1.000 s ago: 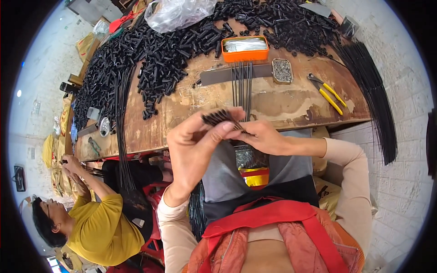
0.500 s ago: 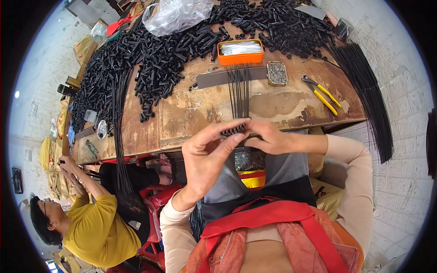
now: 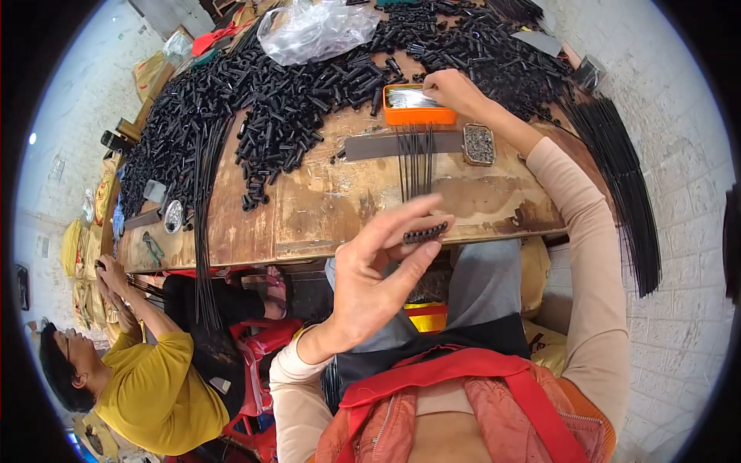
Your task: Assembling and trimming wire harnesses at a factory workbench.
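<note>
My left hand (image 3: 378,282), above my lap near the table edge, is closed on a bundle of thin black rods (image 3: 417,166). Their ends show as a row of black, round tips (image 3: 425,233) between thumb and fingers, while the shafts run away over the table. My right hand (image 3: 454,91) is at the right side of an orange box (image 3: 421,116), its fingers pinched together over the thin silvery metal pins (image 3: 407,98) inside. Whether a pin is between those fingertips is too small to tell. Beyond the rod shafts lies a flat dark strip (image 3: 370,147).
A small tray of tiny metal pieces (image 3: 478,144) sits near my right forearm. Heaps of black tubes (image 3: 282,135) cover the back and left, with a plastic bag (image 3: 316,32) on them. Long black rods (image 3: 629,177) overhang the right edge. A co-worker (image 3: 154,378) sits at left.
My right hand has left the rod bundle and reached forward to the orange box. My left hand still holds the bundle, now slightly further right. My right forearm now covers the yellow-handled pliers.
</note>
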The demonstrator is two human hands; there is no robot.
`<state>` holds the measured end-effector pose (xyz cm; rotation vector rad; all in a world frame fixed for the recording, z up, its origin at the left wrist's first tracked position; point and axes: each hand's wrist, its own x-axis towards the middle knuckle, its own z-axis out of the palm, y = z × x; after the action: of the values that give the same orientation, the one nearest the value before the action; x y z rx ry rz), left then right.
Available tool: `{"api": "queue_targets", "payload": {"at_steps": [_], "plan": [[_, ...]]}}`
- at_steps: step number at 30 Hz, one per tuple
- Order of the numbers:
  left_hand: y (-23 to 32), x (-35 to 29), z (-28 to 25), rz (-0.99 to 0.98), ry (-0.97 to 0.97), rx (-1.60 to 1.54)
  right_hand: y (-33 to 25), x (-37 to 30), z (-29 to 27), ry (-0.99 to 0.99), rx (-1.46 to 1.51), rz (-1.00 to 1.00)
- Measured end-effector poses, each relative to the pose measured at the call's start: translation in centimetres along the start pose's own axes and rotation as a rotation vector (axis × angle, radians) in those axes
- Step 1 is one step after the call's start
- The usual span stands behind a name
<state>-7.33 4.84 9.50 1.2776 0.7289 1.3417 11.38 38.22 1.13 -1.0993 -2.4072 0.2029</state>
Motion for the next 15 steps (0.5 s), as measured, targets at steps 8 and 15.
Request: {"api": "queue_targets", "payload": {"at_steps": [8,15], "plan": [[0.2,1.1,-1.1,-0.016,0.084,0.142,-12.7,-5.6,-8.3,0.077,0.360,-0.052],[0.6,1.9,-0.9,-0.064,0.162,-0.030,-21.1,-15.9,-13.3,0.271,0.056,-0.470]]}}
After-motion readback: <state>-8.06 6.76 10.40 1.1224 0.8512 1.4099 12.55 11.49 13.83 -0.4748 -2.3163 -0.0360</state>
